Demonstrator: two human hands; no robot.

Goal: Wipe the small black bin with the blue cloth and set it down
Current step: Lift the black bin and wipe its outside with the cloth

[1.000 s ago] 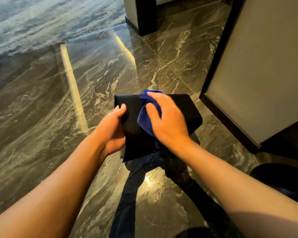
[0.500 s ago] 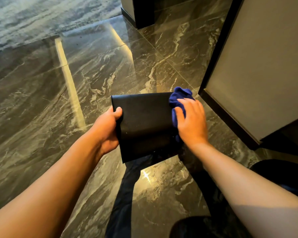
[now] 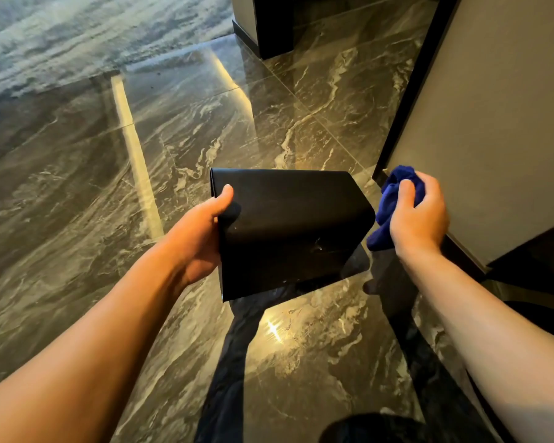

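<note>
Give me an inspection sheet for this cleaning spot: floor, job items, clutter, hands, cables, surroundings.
Surface: glossy dark marble floor, veined, with bright light reflections.
Job's things: small black bin held above the floor, tilted, faint marks on its facing side; blue cloth bunched up, off the bin.
Clutter: nothing seen.
Hands: left hand grips the bin's left edge, thumb on its face; right hand closed around the cloth, to the right of the bin.
Cables: nothing seen.
Surroundings: pale panel with dark edging on the right; dark-based column beyond; light patterned carpet at top left.
</note>
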